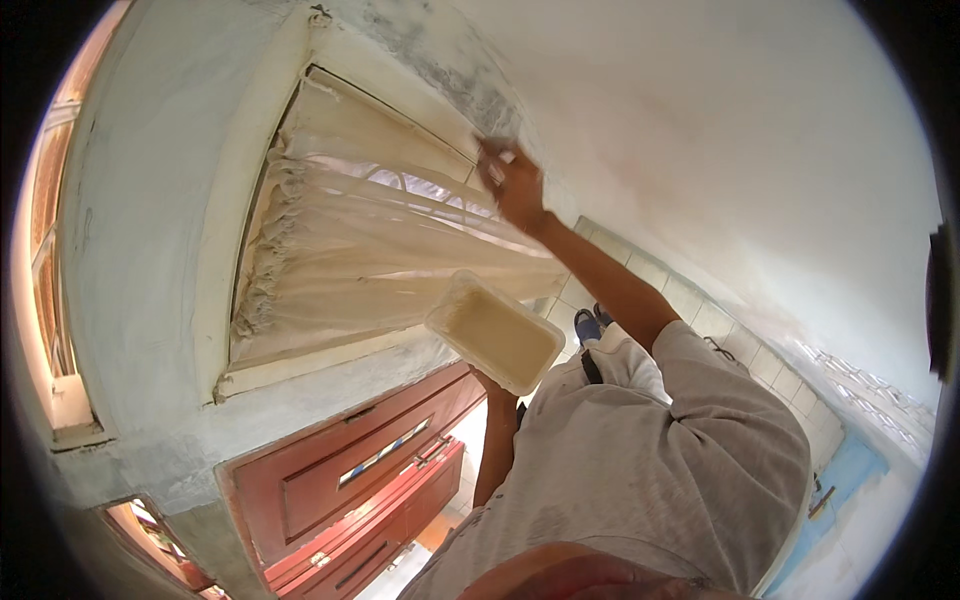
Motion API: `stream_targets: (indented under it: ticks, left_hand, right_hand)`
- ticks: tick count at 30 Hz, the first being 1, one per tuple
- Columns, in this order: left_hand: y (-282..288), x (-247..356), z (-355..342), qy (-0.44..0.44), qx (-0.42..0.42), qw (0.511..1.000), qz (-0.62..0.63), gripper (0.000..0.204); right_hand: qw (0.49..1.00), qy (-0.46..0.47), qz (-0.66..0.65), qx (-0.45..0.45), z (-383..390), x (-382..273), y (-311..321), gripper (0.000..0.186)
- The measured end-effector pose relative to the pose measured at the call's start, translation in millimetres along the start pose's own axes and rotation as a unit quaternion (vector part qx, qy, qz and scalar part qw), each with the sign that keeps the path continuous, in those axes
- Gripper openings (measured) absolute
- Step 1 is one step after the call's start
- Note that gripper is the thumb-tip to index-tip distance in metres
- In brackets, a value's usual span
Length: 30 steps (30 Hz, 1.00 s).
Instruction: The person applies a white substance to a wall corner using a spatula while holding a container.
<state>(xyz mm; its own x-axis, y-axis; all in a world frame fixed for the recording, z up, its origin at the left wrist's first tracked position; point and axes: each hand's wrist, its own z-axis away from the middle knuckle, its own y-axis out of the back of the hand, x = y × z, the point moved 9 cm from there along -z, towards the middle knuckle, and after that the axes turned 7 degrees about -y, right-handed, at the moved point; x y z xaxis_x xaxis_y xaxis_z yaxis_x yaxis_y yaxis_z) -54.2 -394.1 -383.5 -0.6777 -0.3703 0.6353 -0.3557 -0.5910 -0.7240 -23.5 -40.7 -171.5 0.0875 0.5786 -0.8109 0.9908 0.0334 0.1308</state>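
My left hand (487, 383) is mostly hidden beneath a translucent rectangular plastic tub (548, 368), which it holds up from below. Off-white, creamy material (495, 330) covers the bottom of the tub; whether it is thick or runny I cannot tell. My right hand (515, 185) is raised beside the grey-stained strip of wall (470, 75) along the window frame. Its fingers are bent together, and a small greyish thing (495, 146) shows at their tips, too blurred to name.
A cream curtain (350, 240) hangs in the window with a pale frame (225, 290). Red panelled doors (340, 480) stand at the lower left. White wall (700, 120) fills the upper right, above pale tiles (690, 300). My shoes (590, 325) show below.
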Motion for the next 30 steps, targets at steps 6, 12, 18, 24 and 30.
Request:
stream_targets:
  ticks: [6,12,18,24,30]
  left_hand:
    - [-17,7,-17,-0.009,-0.028,0.999,0.018,0.061]
    - [-16,13,-12,-0.020,-0.031,0.999,0.023,0.061]
    - [-21,16,-17,-0.023,-0.038,0.998,0.040,0.061]
    - [-35,13,-22,-0.012,-0.057,0.998,0.037,0.061]
    - [-22,15,-11,-0.022,-0.038,0.999,0.023,0.061]
  right_hand:
    - [0.995,-0.032,0.052,0.084,-128,23,18,0.037]
    - [0.994,0.048,0.092,-0.046,-22,-8,-25,0.040]
    - [0.994,-0.077,0.079,0.014,-85,4,15,0.034]
    - [0.987,0.012,0.146,0.060,-69,-1,-19,0.030]
    - [0.995,-0.007,0.092,0.026,2,23,5,0.029]
